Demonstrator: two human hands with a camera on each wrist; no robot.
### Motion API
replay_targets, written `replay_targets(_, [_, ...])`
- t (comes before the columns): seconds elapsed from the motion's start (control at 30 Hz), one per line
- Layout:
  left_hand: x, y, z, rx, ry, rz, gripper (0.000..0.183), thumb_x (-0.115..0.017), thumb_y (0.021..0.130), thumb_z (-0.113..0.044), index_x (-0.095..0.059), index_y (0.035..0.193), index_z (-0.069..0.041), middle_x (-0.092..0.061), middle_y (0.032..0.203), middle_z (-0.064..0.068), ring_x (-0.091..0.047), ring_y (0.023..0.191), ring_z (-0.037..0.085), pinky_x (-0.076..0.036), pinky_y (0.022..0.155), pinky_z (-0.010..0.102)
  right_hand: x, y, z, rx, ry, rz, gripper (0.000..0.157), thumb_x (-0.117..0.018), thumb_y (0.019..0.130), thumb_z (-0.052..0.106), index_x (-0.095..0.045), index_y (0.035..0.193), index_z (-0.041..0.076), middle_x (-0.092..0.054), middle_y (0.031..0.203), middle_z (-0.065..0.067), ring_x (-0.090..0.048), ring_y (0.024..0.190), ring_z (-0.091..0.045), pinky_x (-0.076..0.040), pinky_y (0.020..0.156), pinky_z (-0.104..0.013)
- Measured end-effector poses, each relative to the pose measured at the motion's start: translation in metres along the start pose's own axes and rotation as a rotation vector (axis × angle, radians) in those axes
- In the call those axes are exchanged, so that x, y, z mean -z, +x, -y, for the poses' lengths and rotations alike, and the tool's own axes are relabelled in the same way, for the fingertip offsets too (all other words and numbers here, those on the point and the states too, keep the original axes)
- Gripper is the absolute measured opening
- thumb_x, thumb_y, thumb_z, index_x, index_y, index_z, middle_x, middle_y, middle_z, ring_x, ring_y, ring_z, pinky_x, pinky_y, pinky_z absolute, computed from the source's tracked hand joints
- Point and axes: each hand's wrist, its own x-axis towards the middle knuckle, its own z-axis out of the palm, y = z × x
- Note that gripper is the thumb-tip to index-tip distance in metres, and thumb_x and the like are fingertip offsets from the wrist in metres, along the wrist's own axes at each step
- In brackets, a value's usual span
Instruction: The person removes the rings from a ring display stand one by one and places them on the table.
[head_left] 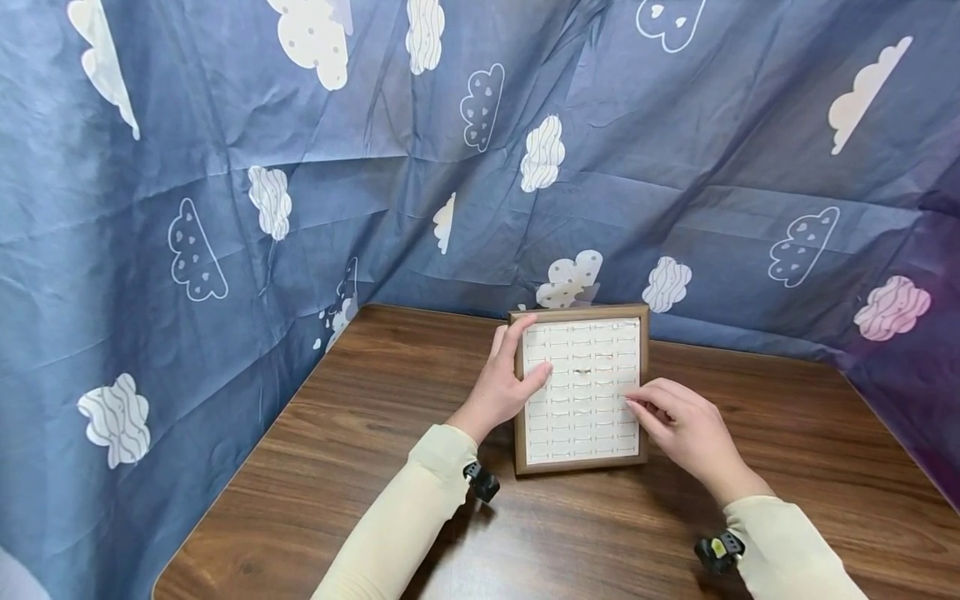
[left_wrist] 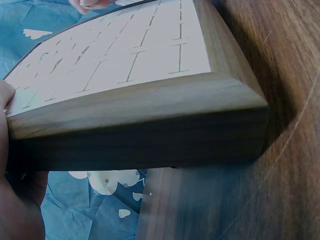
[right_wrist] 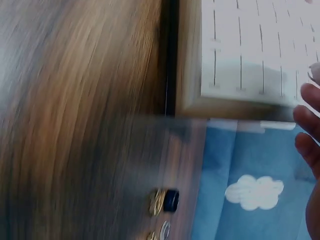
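A wood-framed ring display board leans upright on the table, its white pad lined with rows of slits. A few rings sit in the slits in its upper half. My left hand grips the frame's left side, thumb over the front of the pad. At the right edge of the pad, about mid-height, my right hand pinches a tiny ring with thumb and fingertips. The fingers mostly hide this ring; only a thin curved sliver shows in the right wrist view, where the fingers are partly cut off.
Brown wood-grain table lies under the board. In the right wrist view, gold rings, a black ring and a silver ring lie on the table. A blue cloud-print cloth hangs behind and at the left.
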Motion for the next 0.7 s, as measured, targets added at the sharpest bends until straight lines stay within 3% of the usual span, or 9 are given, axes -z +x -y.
replay_targets(0.7, [0.001, 0.001, 0.000, 0.002, -0.008, 0.001, 0.076, -0.072, 0.103, -0.022, -0.030, 0.166, -0.030, -0.044, 0.143, 0.015, -0.055, 0.122, 0.027, -0.050, 0.111, 0.047, 0.035, -0.044, -0.041, -0.158, -0.110, 0.234, 0.020, -0.088, 0.086, 0.010, -0.079, 0.095, 0.024, -0.065, 0.085, 0.020, -0.052, 0.073, 0.004, -0.042, 0.064, -0.024])
